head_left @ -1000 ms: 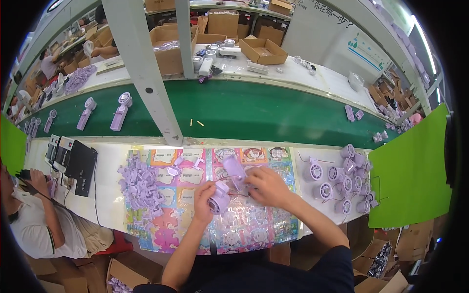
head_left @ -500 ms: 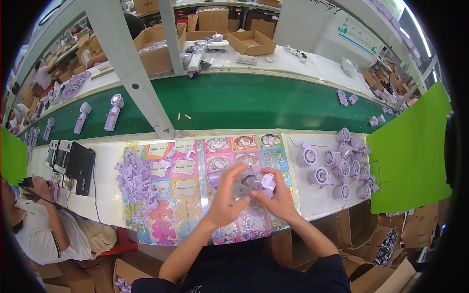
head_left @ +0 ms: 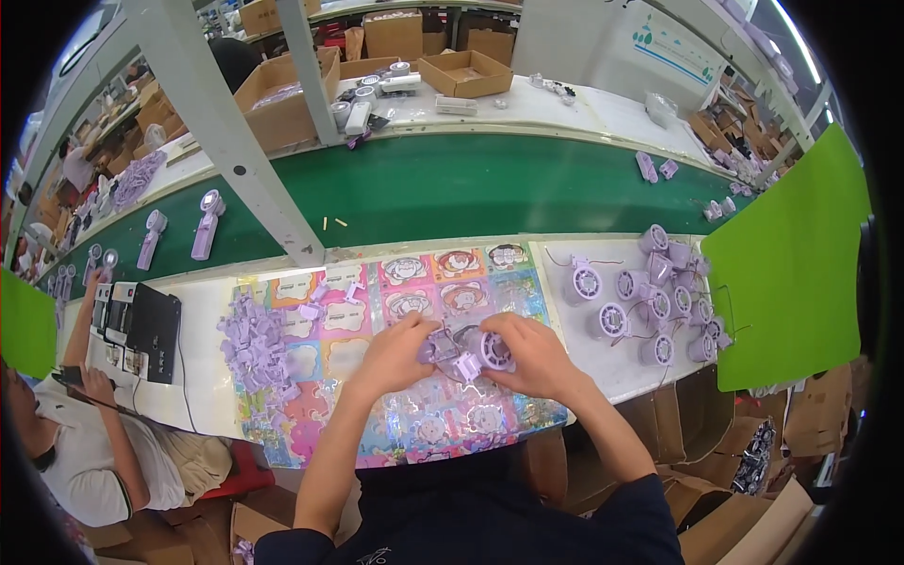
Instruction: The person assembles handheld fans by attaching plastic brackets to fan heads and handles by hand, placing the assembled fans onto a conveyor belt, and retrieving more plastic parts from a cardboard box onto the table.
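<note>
My right hand [head_left: 532, 358] is closed around a round lilac fan head [head_left: 495, 351] with a slotted face. A small pale lilac bracket [head_left: 466, 367] sits at the fan head's left side, and a thin wire runs near it. Curled around a lilac housing part [head_left: 435, 349], my left hand [head_left: 397, 354] holds it close to the fan head. Its far end is hidden by my fingers. Both hands are over a colourful printed sheet [head_left: 405, 303] on the bench.
A heap of small lilac brackets [head_left: 254, 344] lies left on the sheet. Several wired fan heads [head_left: 612, 320] stand at the right, by a green panel [head_left: 791, 273]. Beyond runs a green conveyor belt [head_left: 424, 188] carrying handheld fans [head_left: 207, 226]. A co-worker [head_left: 104, 452] sits at left.
My left hand, open before, has closed on the lilac housing part. My right hand has turned the fan head so its slotted face shows. Both parts are now close together.
</note>
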Available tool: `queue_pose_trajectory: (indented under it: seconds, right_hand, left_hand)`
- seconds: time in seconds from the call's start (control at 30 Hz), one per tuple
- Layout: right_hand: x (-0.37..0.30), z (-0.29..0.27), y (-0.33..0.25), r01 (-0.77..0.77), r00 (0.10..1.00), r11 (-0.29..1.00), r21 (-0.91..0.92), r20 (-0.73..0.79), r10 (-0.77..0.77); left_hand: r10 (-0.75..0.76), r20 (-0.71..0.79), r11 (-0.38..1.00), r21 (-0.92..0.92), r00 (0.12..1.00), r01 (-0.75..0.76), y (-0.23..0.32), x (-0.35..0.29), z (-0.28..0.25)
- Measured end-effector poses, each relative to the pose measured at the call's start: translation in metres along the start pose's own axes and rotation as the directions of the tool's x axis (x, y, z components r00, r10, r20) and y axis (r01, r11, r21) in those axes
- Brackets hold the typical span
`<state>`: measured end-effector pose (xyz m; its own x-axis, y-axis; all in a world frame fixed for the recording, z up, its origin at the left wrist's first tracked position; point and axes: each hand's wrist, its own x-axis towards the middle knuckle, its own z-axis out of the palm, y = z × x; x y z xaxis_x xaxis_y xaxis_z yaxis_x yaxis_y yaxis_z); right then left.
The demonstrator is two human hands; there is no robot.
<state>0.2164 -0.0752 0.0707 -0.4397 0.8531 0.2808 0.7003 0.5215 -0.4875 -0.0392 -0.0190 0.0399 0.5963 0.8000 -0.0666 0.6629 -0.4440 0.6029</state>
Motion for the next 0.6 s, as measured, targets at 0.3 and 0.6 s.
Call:
queue_pose_trajectory:
  seconds: [0.3, 0.6]
  right_hand:
    - [0.002, -0.010, -0.016, 0.150, 0.989, 0.962, -0.226, 0.039, -0.145]
    - [-0.003, -0.010, -0.021, 0.052, 0.997, 0.963, -0.263, -0.043, -0.066]
  left_hand:
    - [0.055, 0.035, 0.989, -0.141, 0.998, -0.049, -0.007, -0.004, -0.007]
    - [0.040, -0.016, 0.995, -0.086, 0.999, -0.041, 0.007, -0.006, -0.006]
